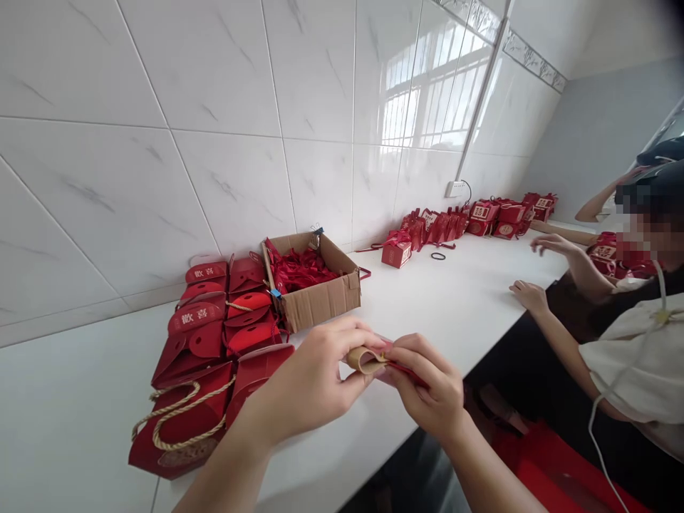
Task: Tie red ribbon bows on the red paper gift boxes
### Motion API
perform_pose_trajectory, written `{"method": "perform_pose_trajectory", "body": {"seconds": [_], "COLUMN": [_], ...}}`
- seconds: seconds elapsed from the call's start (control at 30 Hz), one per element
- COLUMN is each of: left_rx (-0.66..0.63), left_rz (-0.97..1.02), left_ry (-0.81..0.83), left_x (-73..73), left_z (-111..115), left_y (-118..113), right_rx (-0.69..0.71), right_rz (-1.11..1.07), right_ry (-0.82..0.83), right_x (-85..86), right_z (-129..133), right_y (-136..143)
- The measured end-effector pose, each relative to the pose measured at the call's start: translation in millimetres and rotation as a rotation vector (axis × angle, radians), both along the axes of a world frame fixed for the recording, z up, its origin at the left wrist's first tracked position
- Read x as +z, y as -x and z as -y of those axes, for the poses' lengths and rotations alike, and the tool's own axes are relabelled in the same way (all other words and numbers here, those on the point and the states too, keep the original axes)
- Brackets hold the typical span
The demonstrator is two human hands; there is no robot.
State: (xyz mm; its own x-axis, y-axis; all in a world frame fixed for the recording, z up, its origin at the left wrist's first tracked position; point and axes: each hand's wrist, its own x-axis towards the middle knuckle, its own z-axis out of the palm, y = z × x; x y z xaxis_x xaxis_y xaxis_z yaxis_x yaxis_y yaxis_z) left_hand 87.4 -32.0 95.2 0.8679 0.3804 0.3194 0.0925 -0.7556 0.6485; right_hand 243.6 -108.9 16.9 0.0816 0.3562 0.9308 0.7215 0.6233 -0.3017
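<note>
Both of my hands meet above the front of the white table around a small piece that looks like bent card, tan on one face and red on another point(362, 358). My left hand point(315, 377) grips its curled tan end between thumb and fingers. Its red part lies pinched in my right hand point(430, 385), whose fingers hide much of it. A small yellow bit shows at the middle. Left of my hands stand several red gift boxes point(187, 349) in rows, some with twisted rope handles point(184, 434).
An open cardboard box point(323, 310) of red ribbons point(302, 271) stands against the tiled wall. Farther right are a small red box point(396, 251), a black ring point(438, 256) and more red boxes point(496, 217). A co-worker's hands point(534, 296) are over the table at right.
</note>
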Motion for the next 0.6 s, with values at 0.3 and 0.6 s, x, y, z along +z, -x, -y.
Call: {"method": "perform_pose_trajectory", "body": {"seconds": [0.3,0.6], "left_rx": [0.077,0.135], "left_rz": [0.104,0.111], "left_ry": [0.063,0.051], "left_x": [-4.7,-14.4], "left_z": [7.7,9.1], "left_y": [-10.9,-23.4], "right_rx": [-0.079,-0.228], "right_rz": [-0.064,-0.029], "right_ry": [0.028,0.094], "right_x": [2.7,-6.6], "right_z": [2.2,0.6], "right_y": [0.1,-9.8]}}
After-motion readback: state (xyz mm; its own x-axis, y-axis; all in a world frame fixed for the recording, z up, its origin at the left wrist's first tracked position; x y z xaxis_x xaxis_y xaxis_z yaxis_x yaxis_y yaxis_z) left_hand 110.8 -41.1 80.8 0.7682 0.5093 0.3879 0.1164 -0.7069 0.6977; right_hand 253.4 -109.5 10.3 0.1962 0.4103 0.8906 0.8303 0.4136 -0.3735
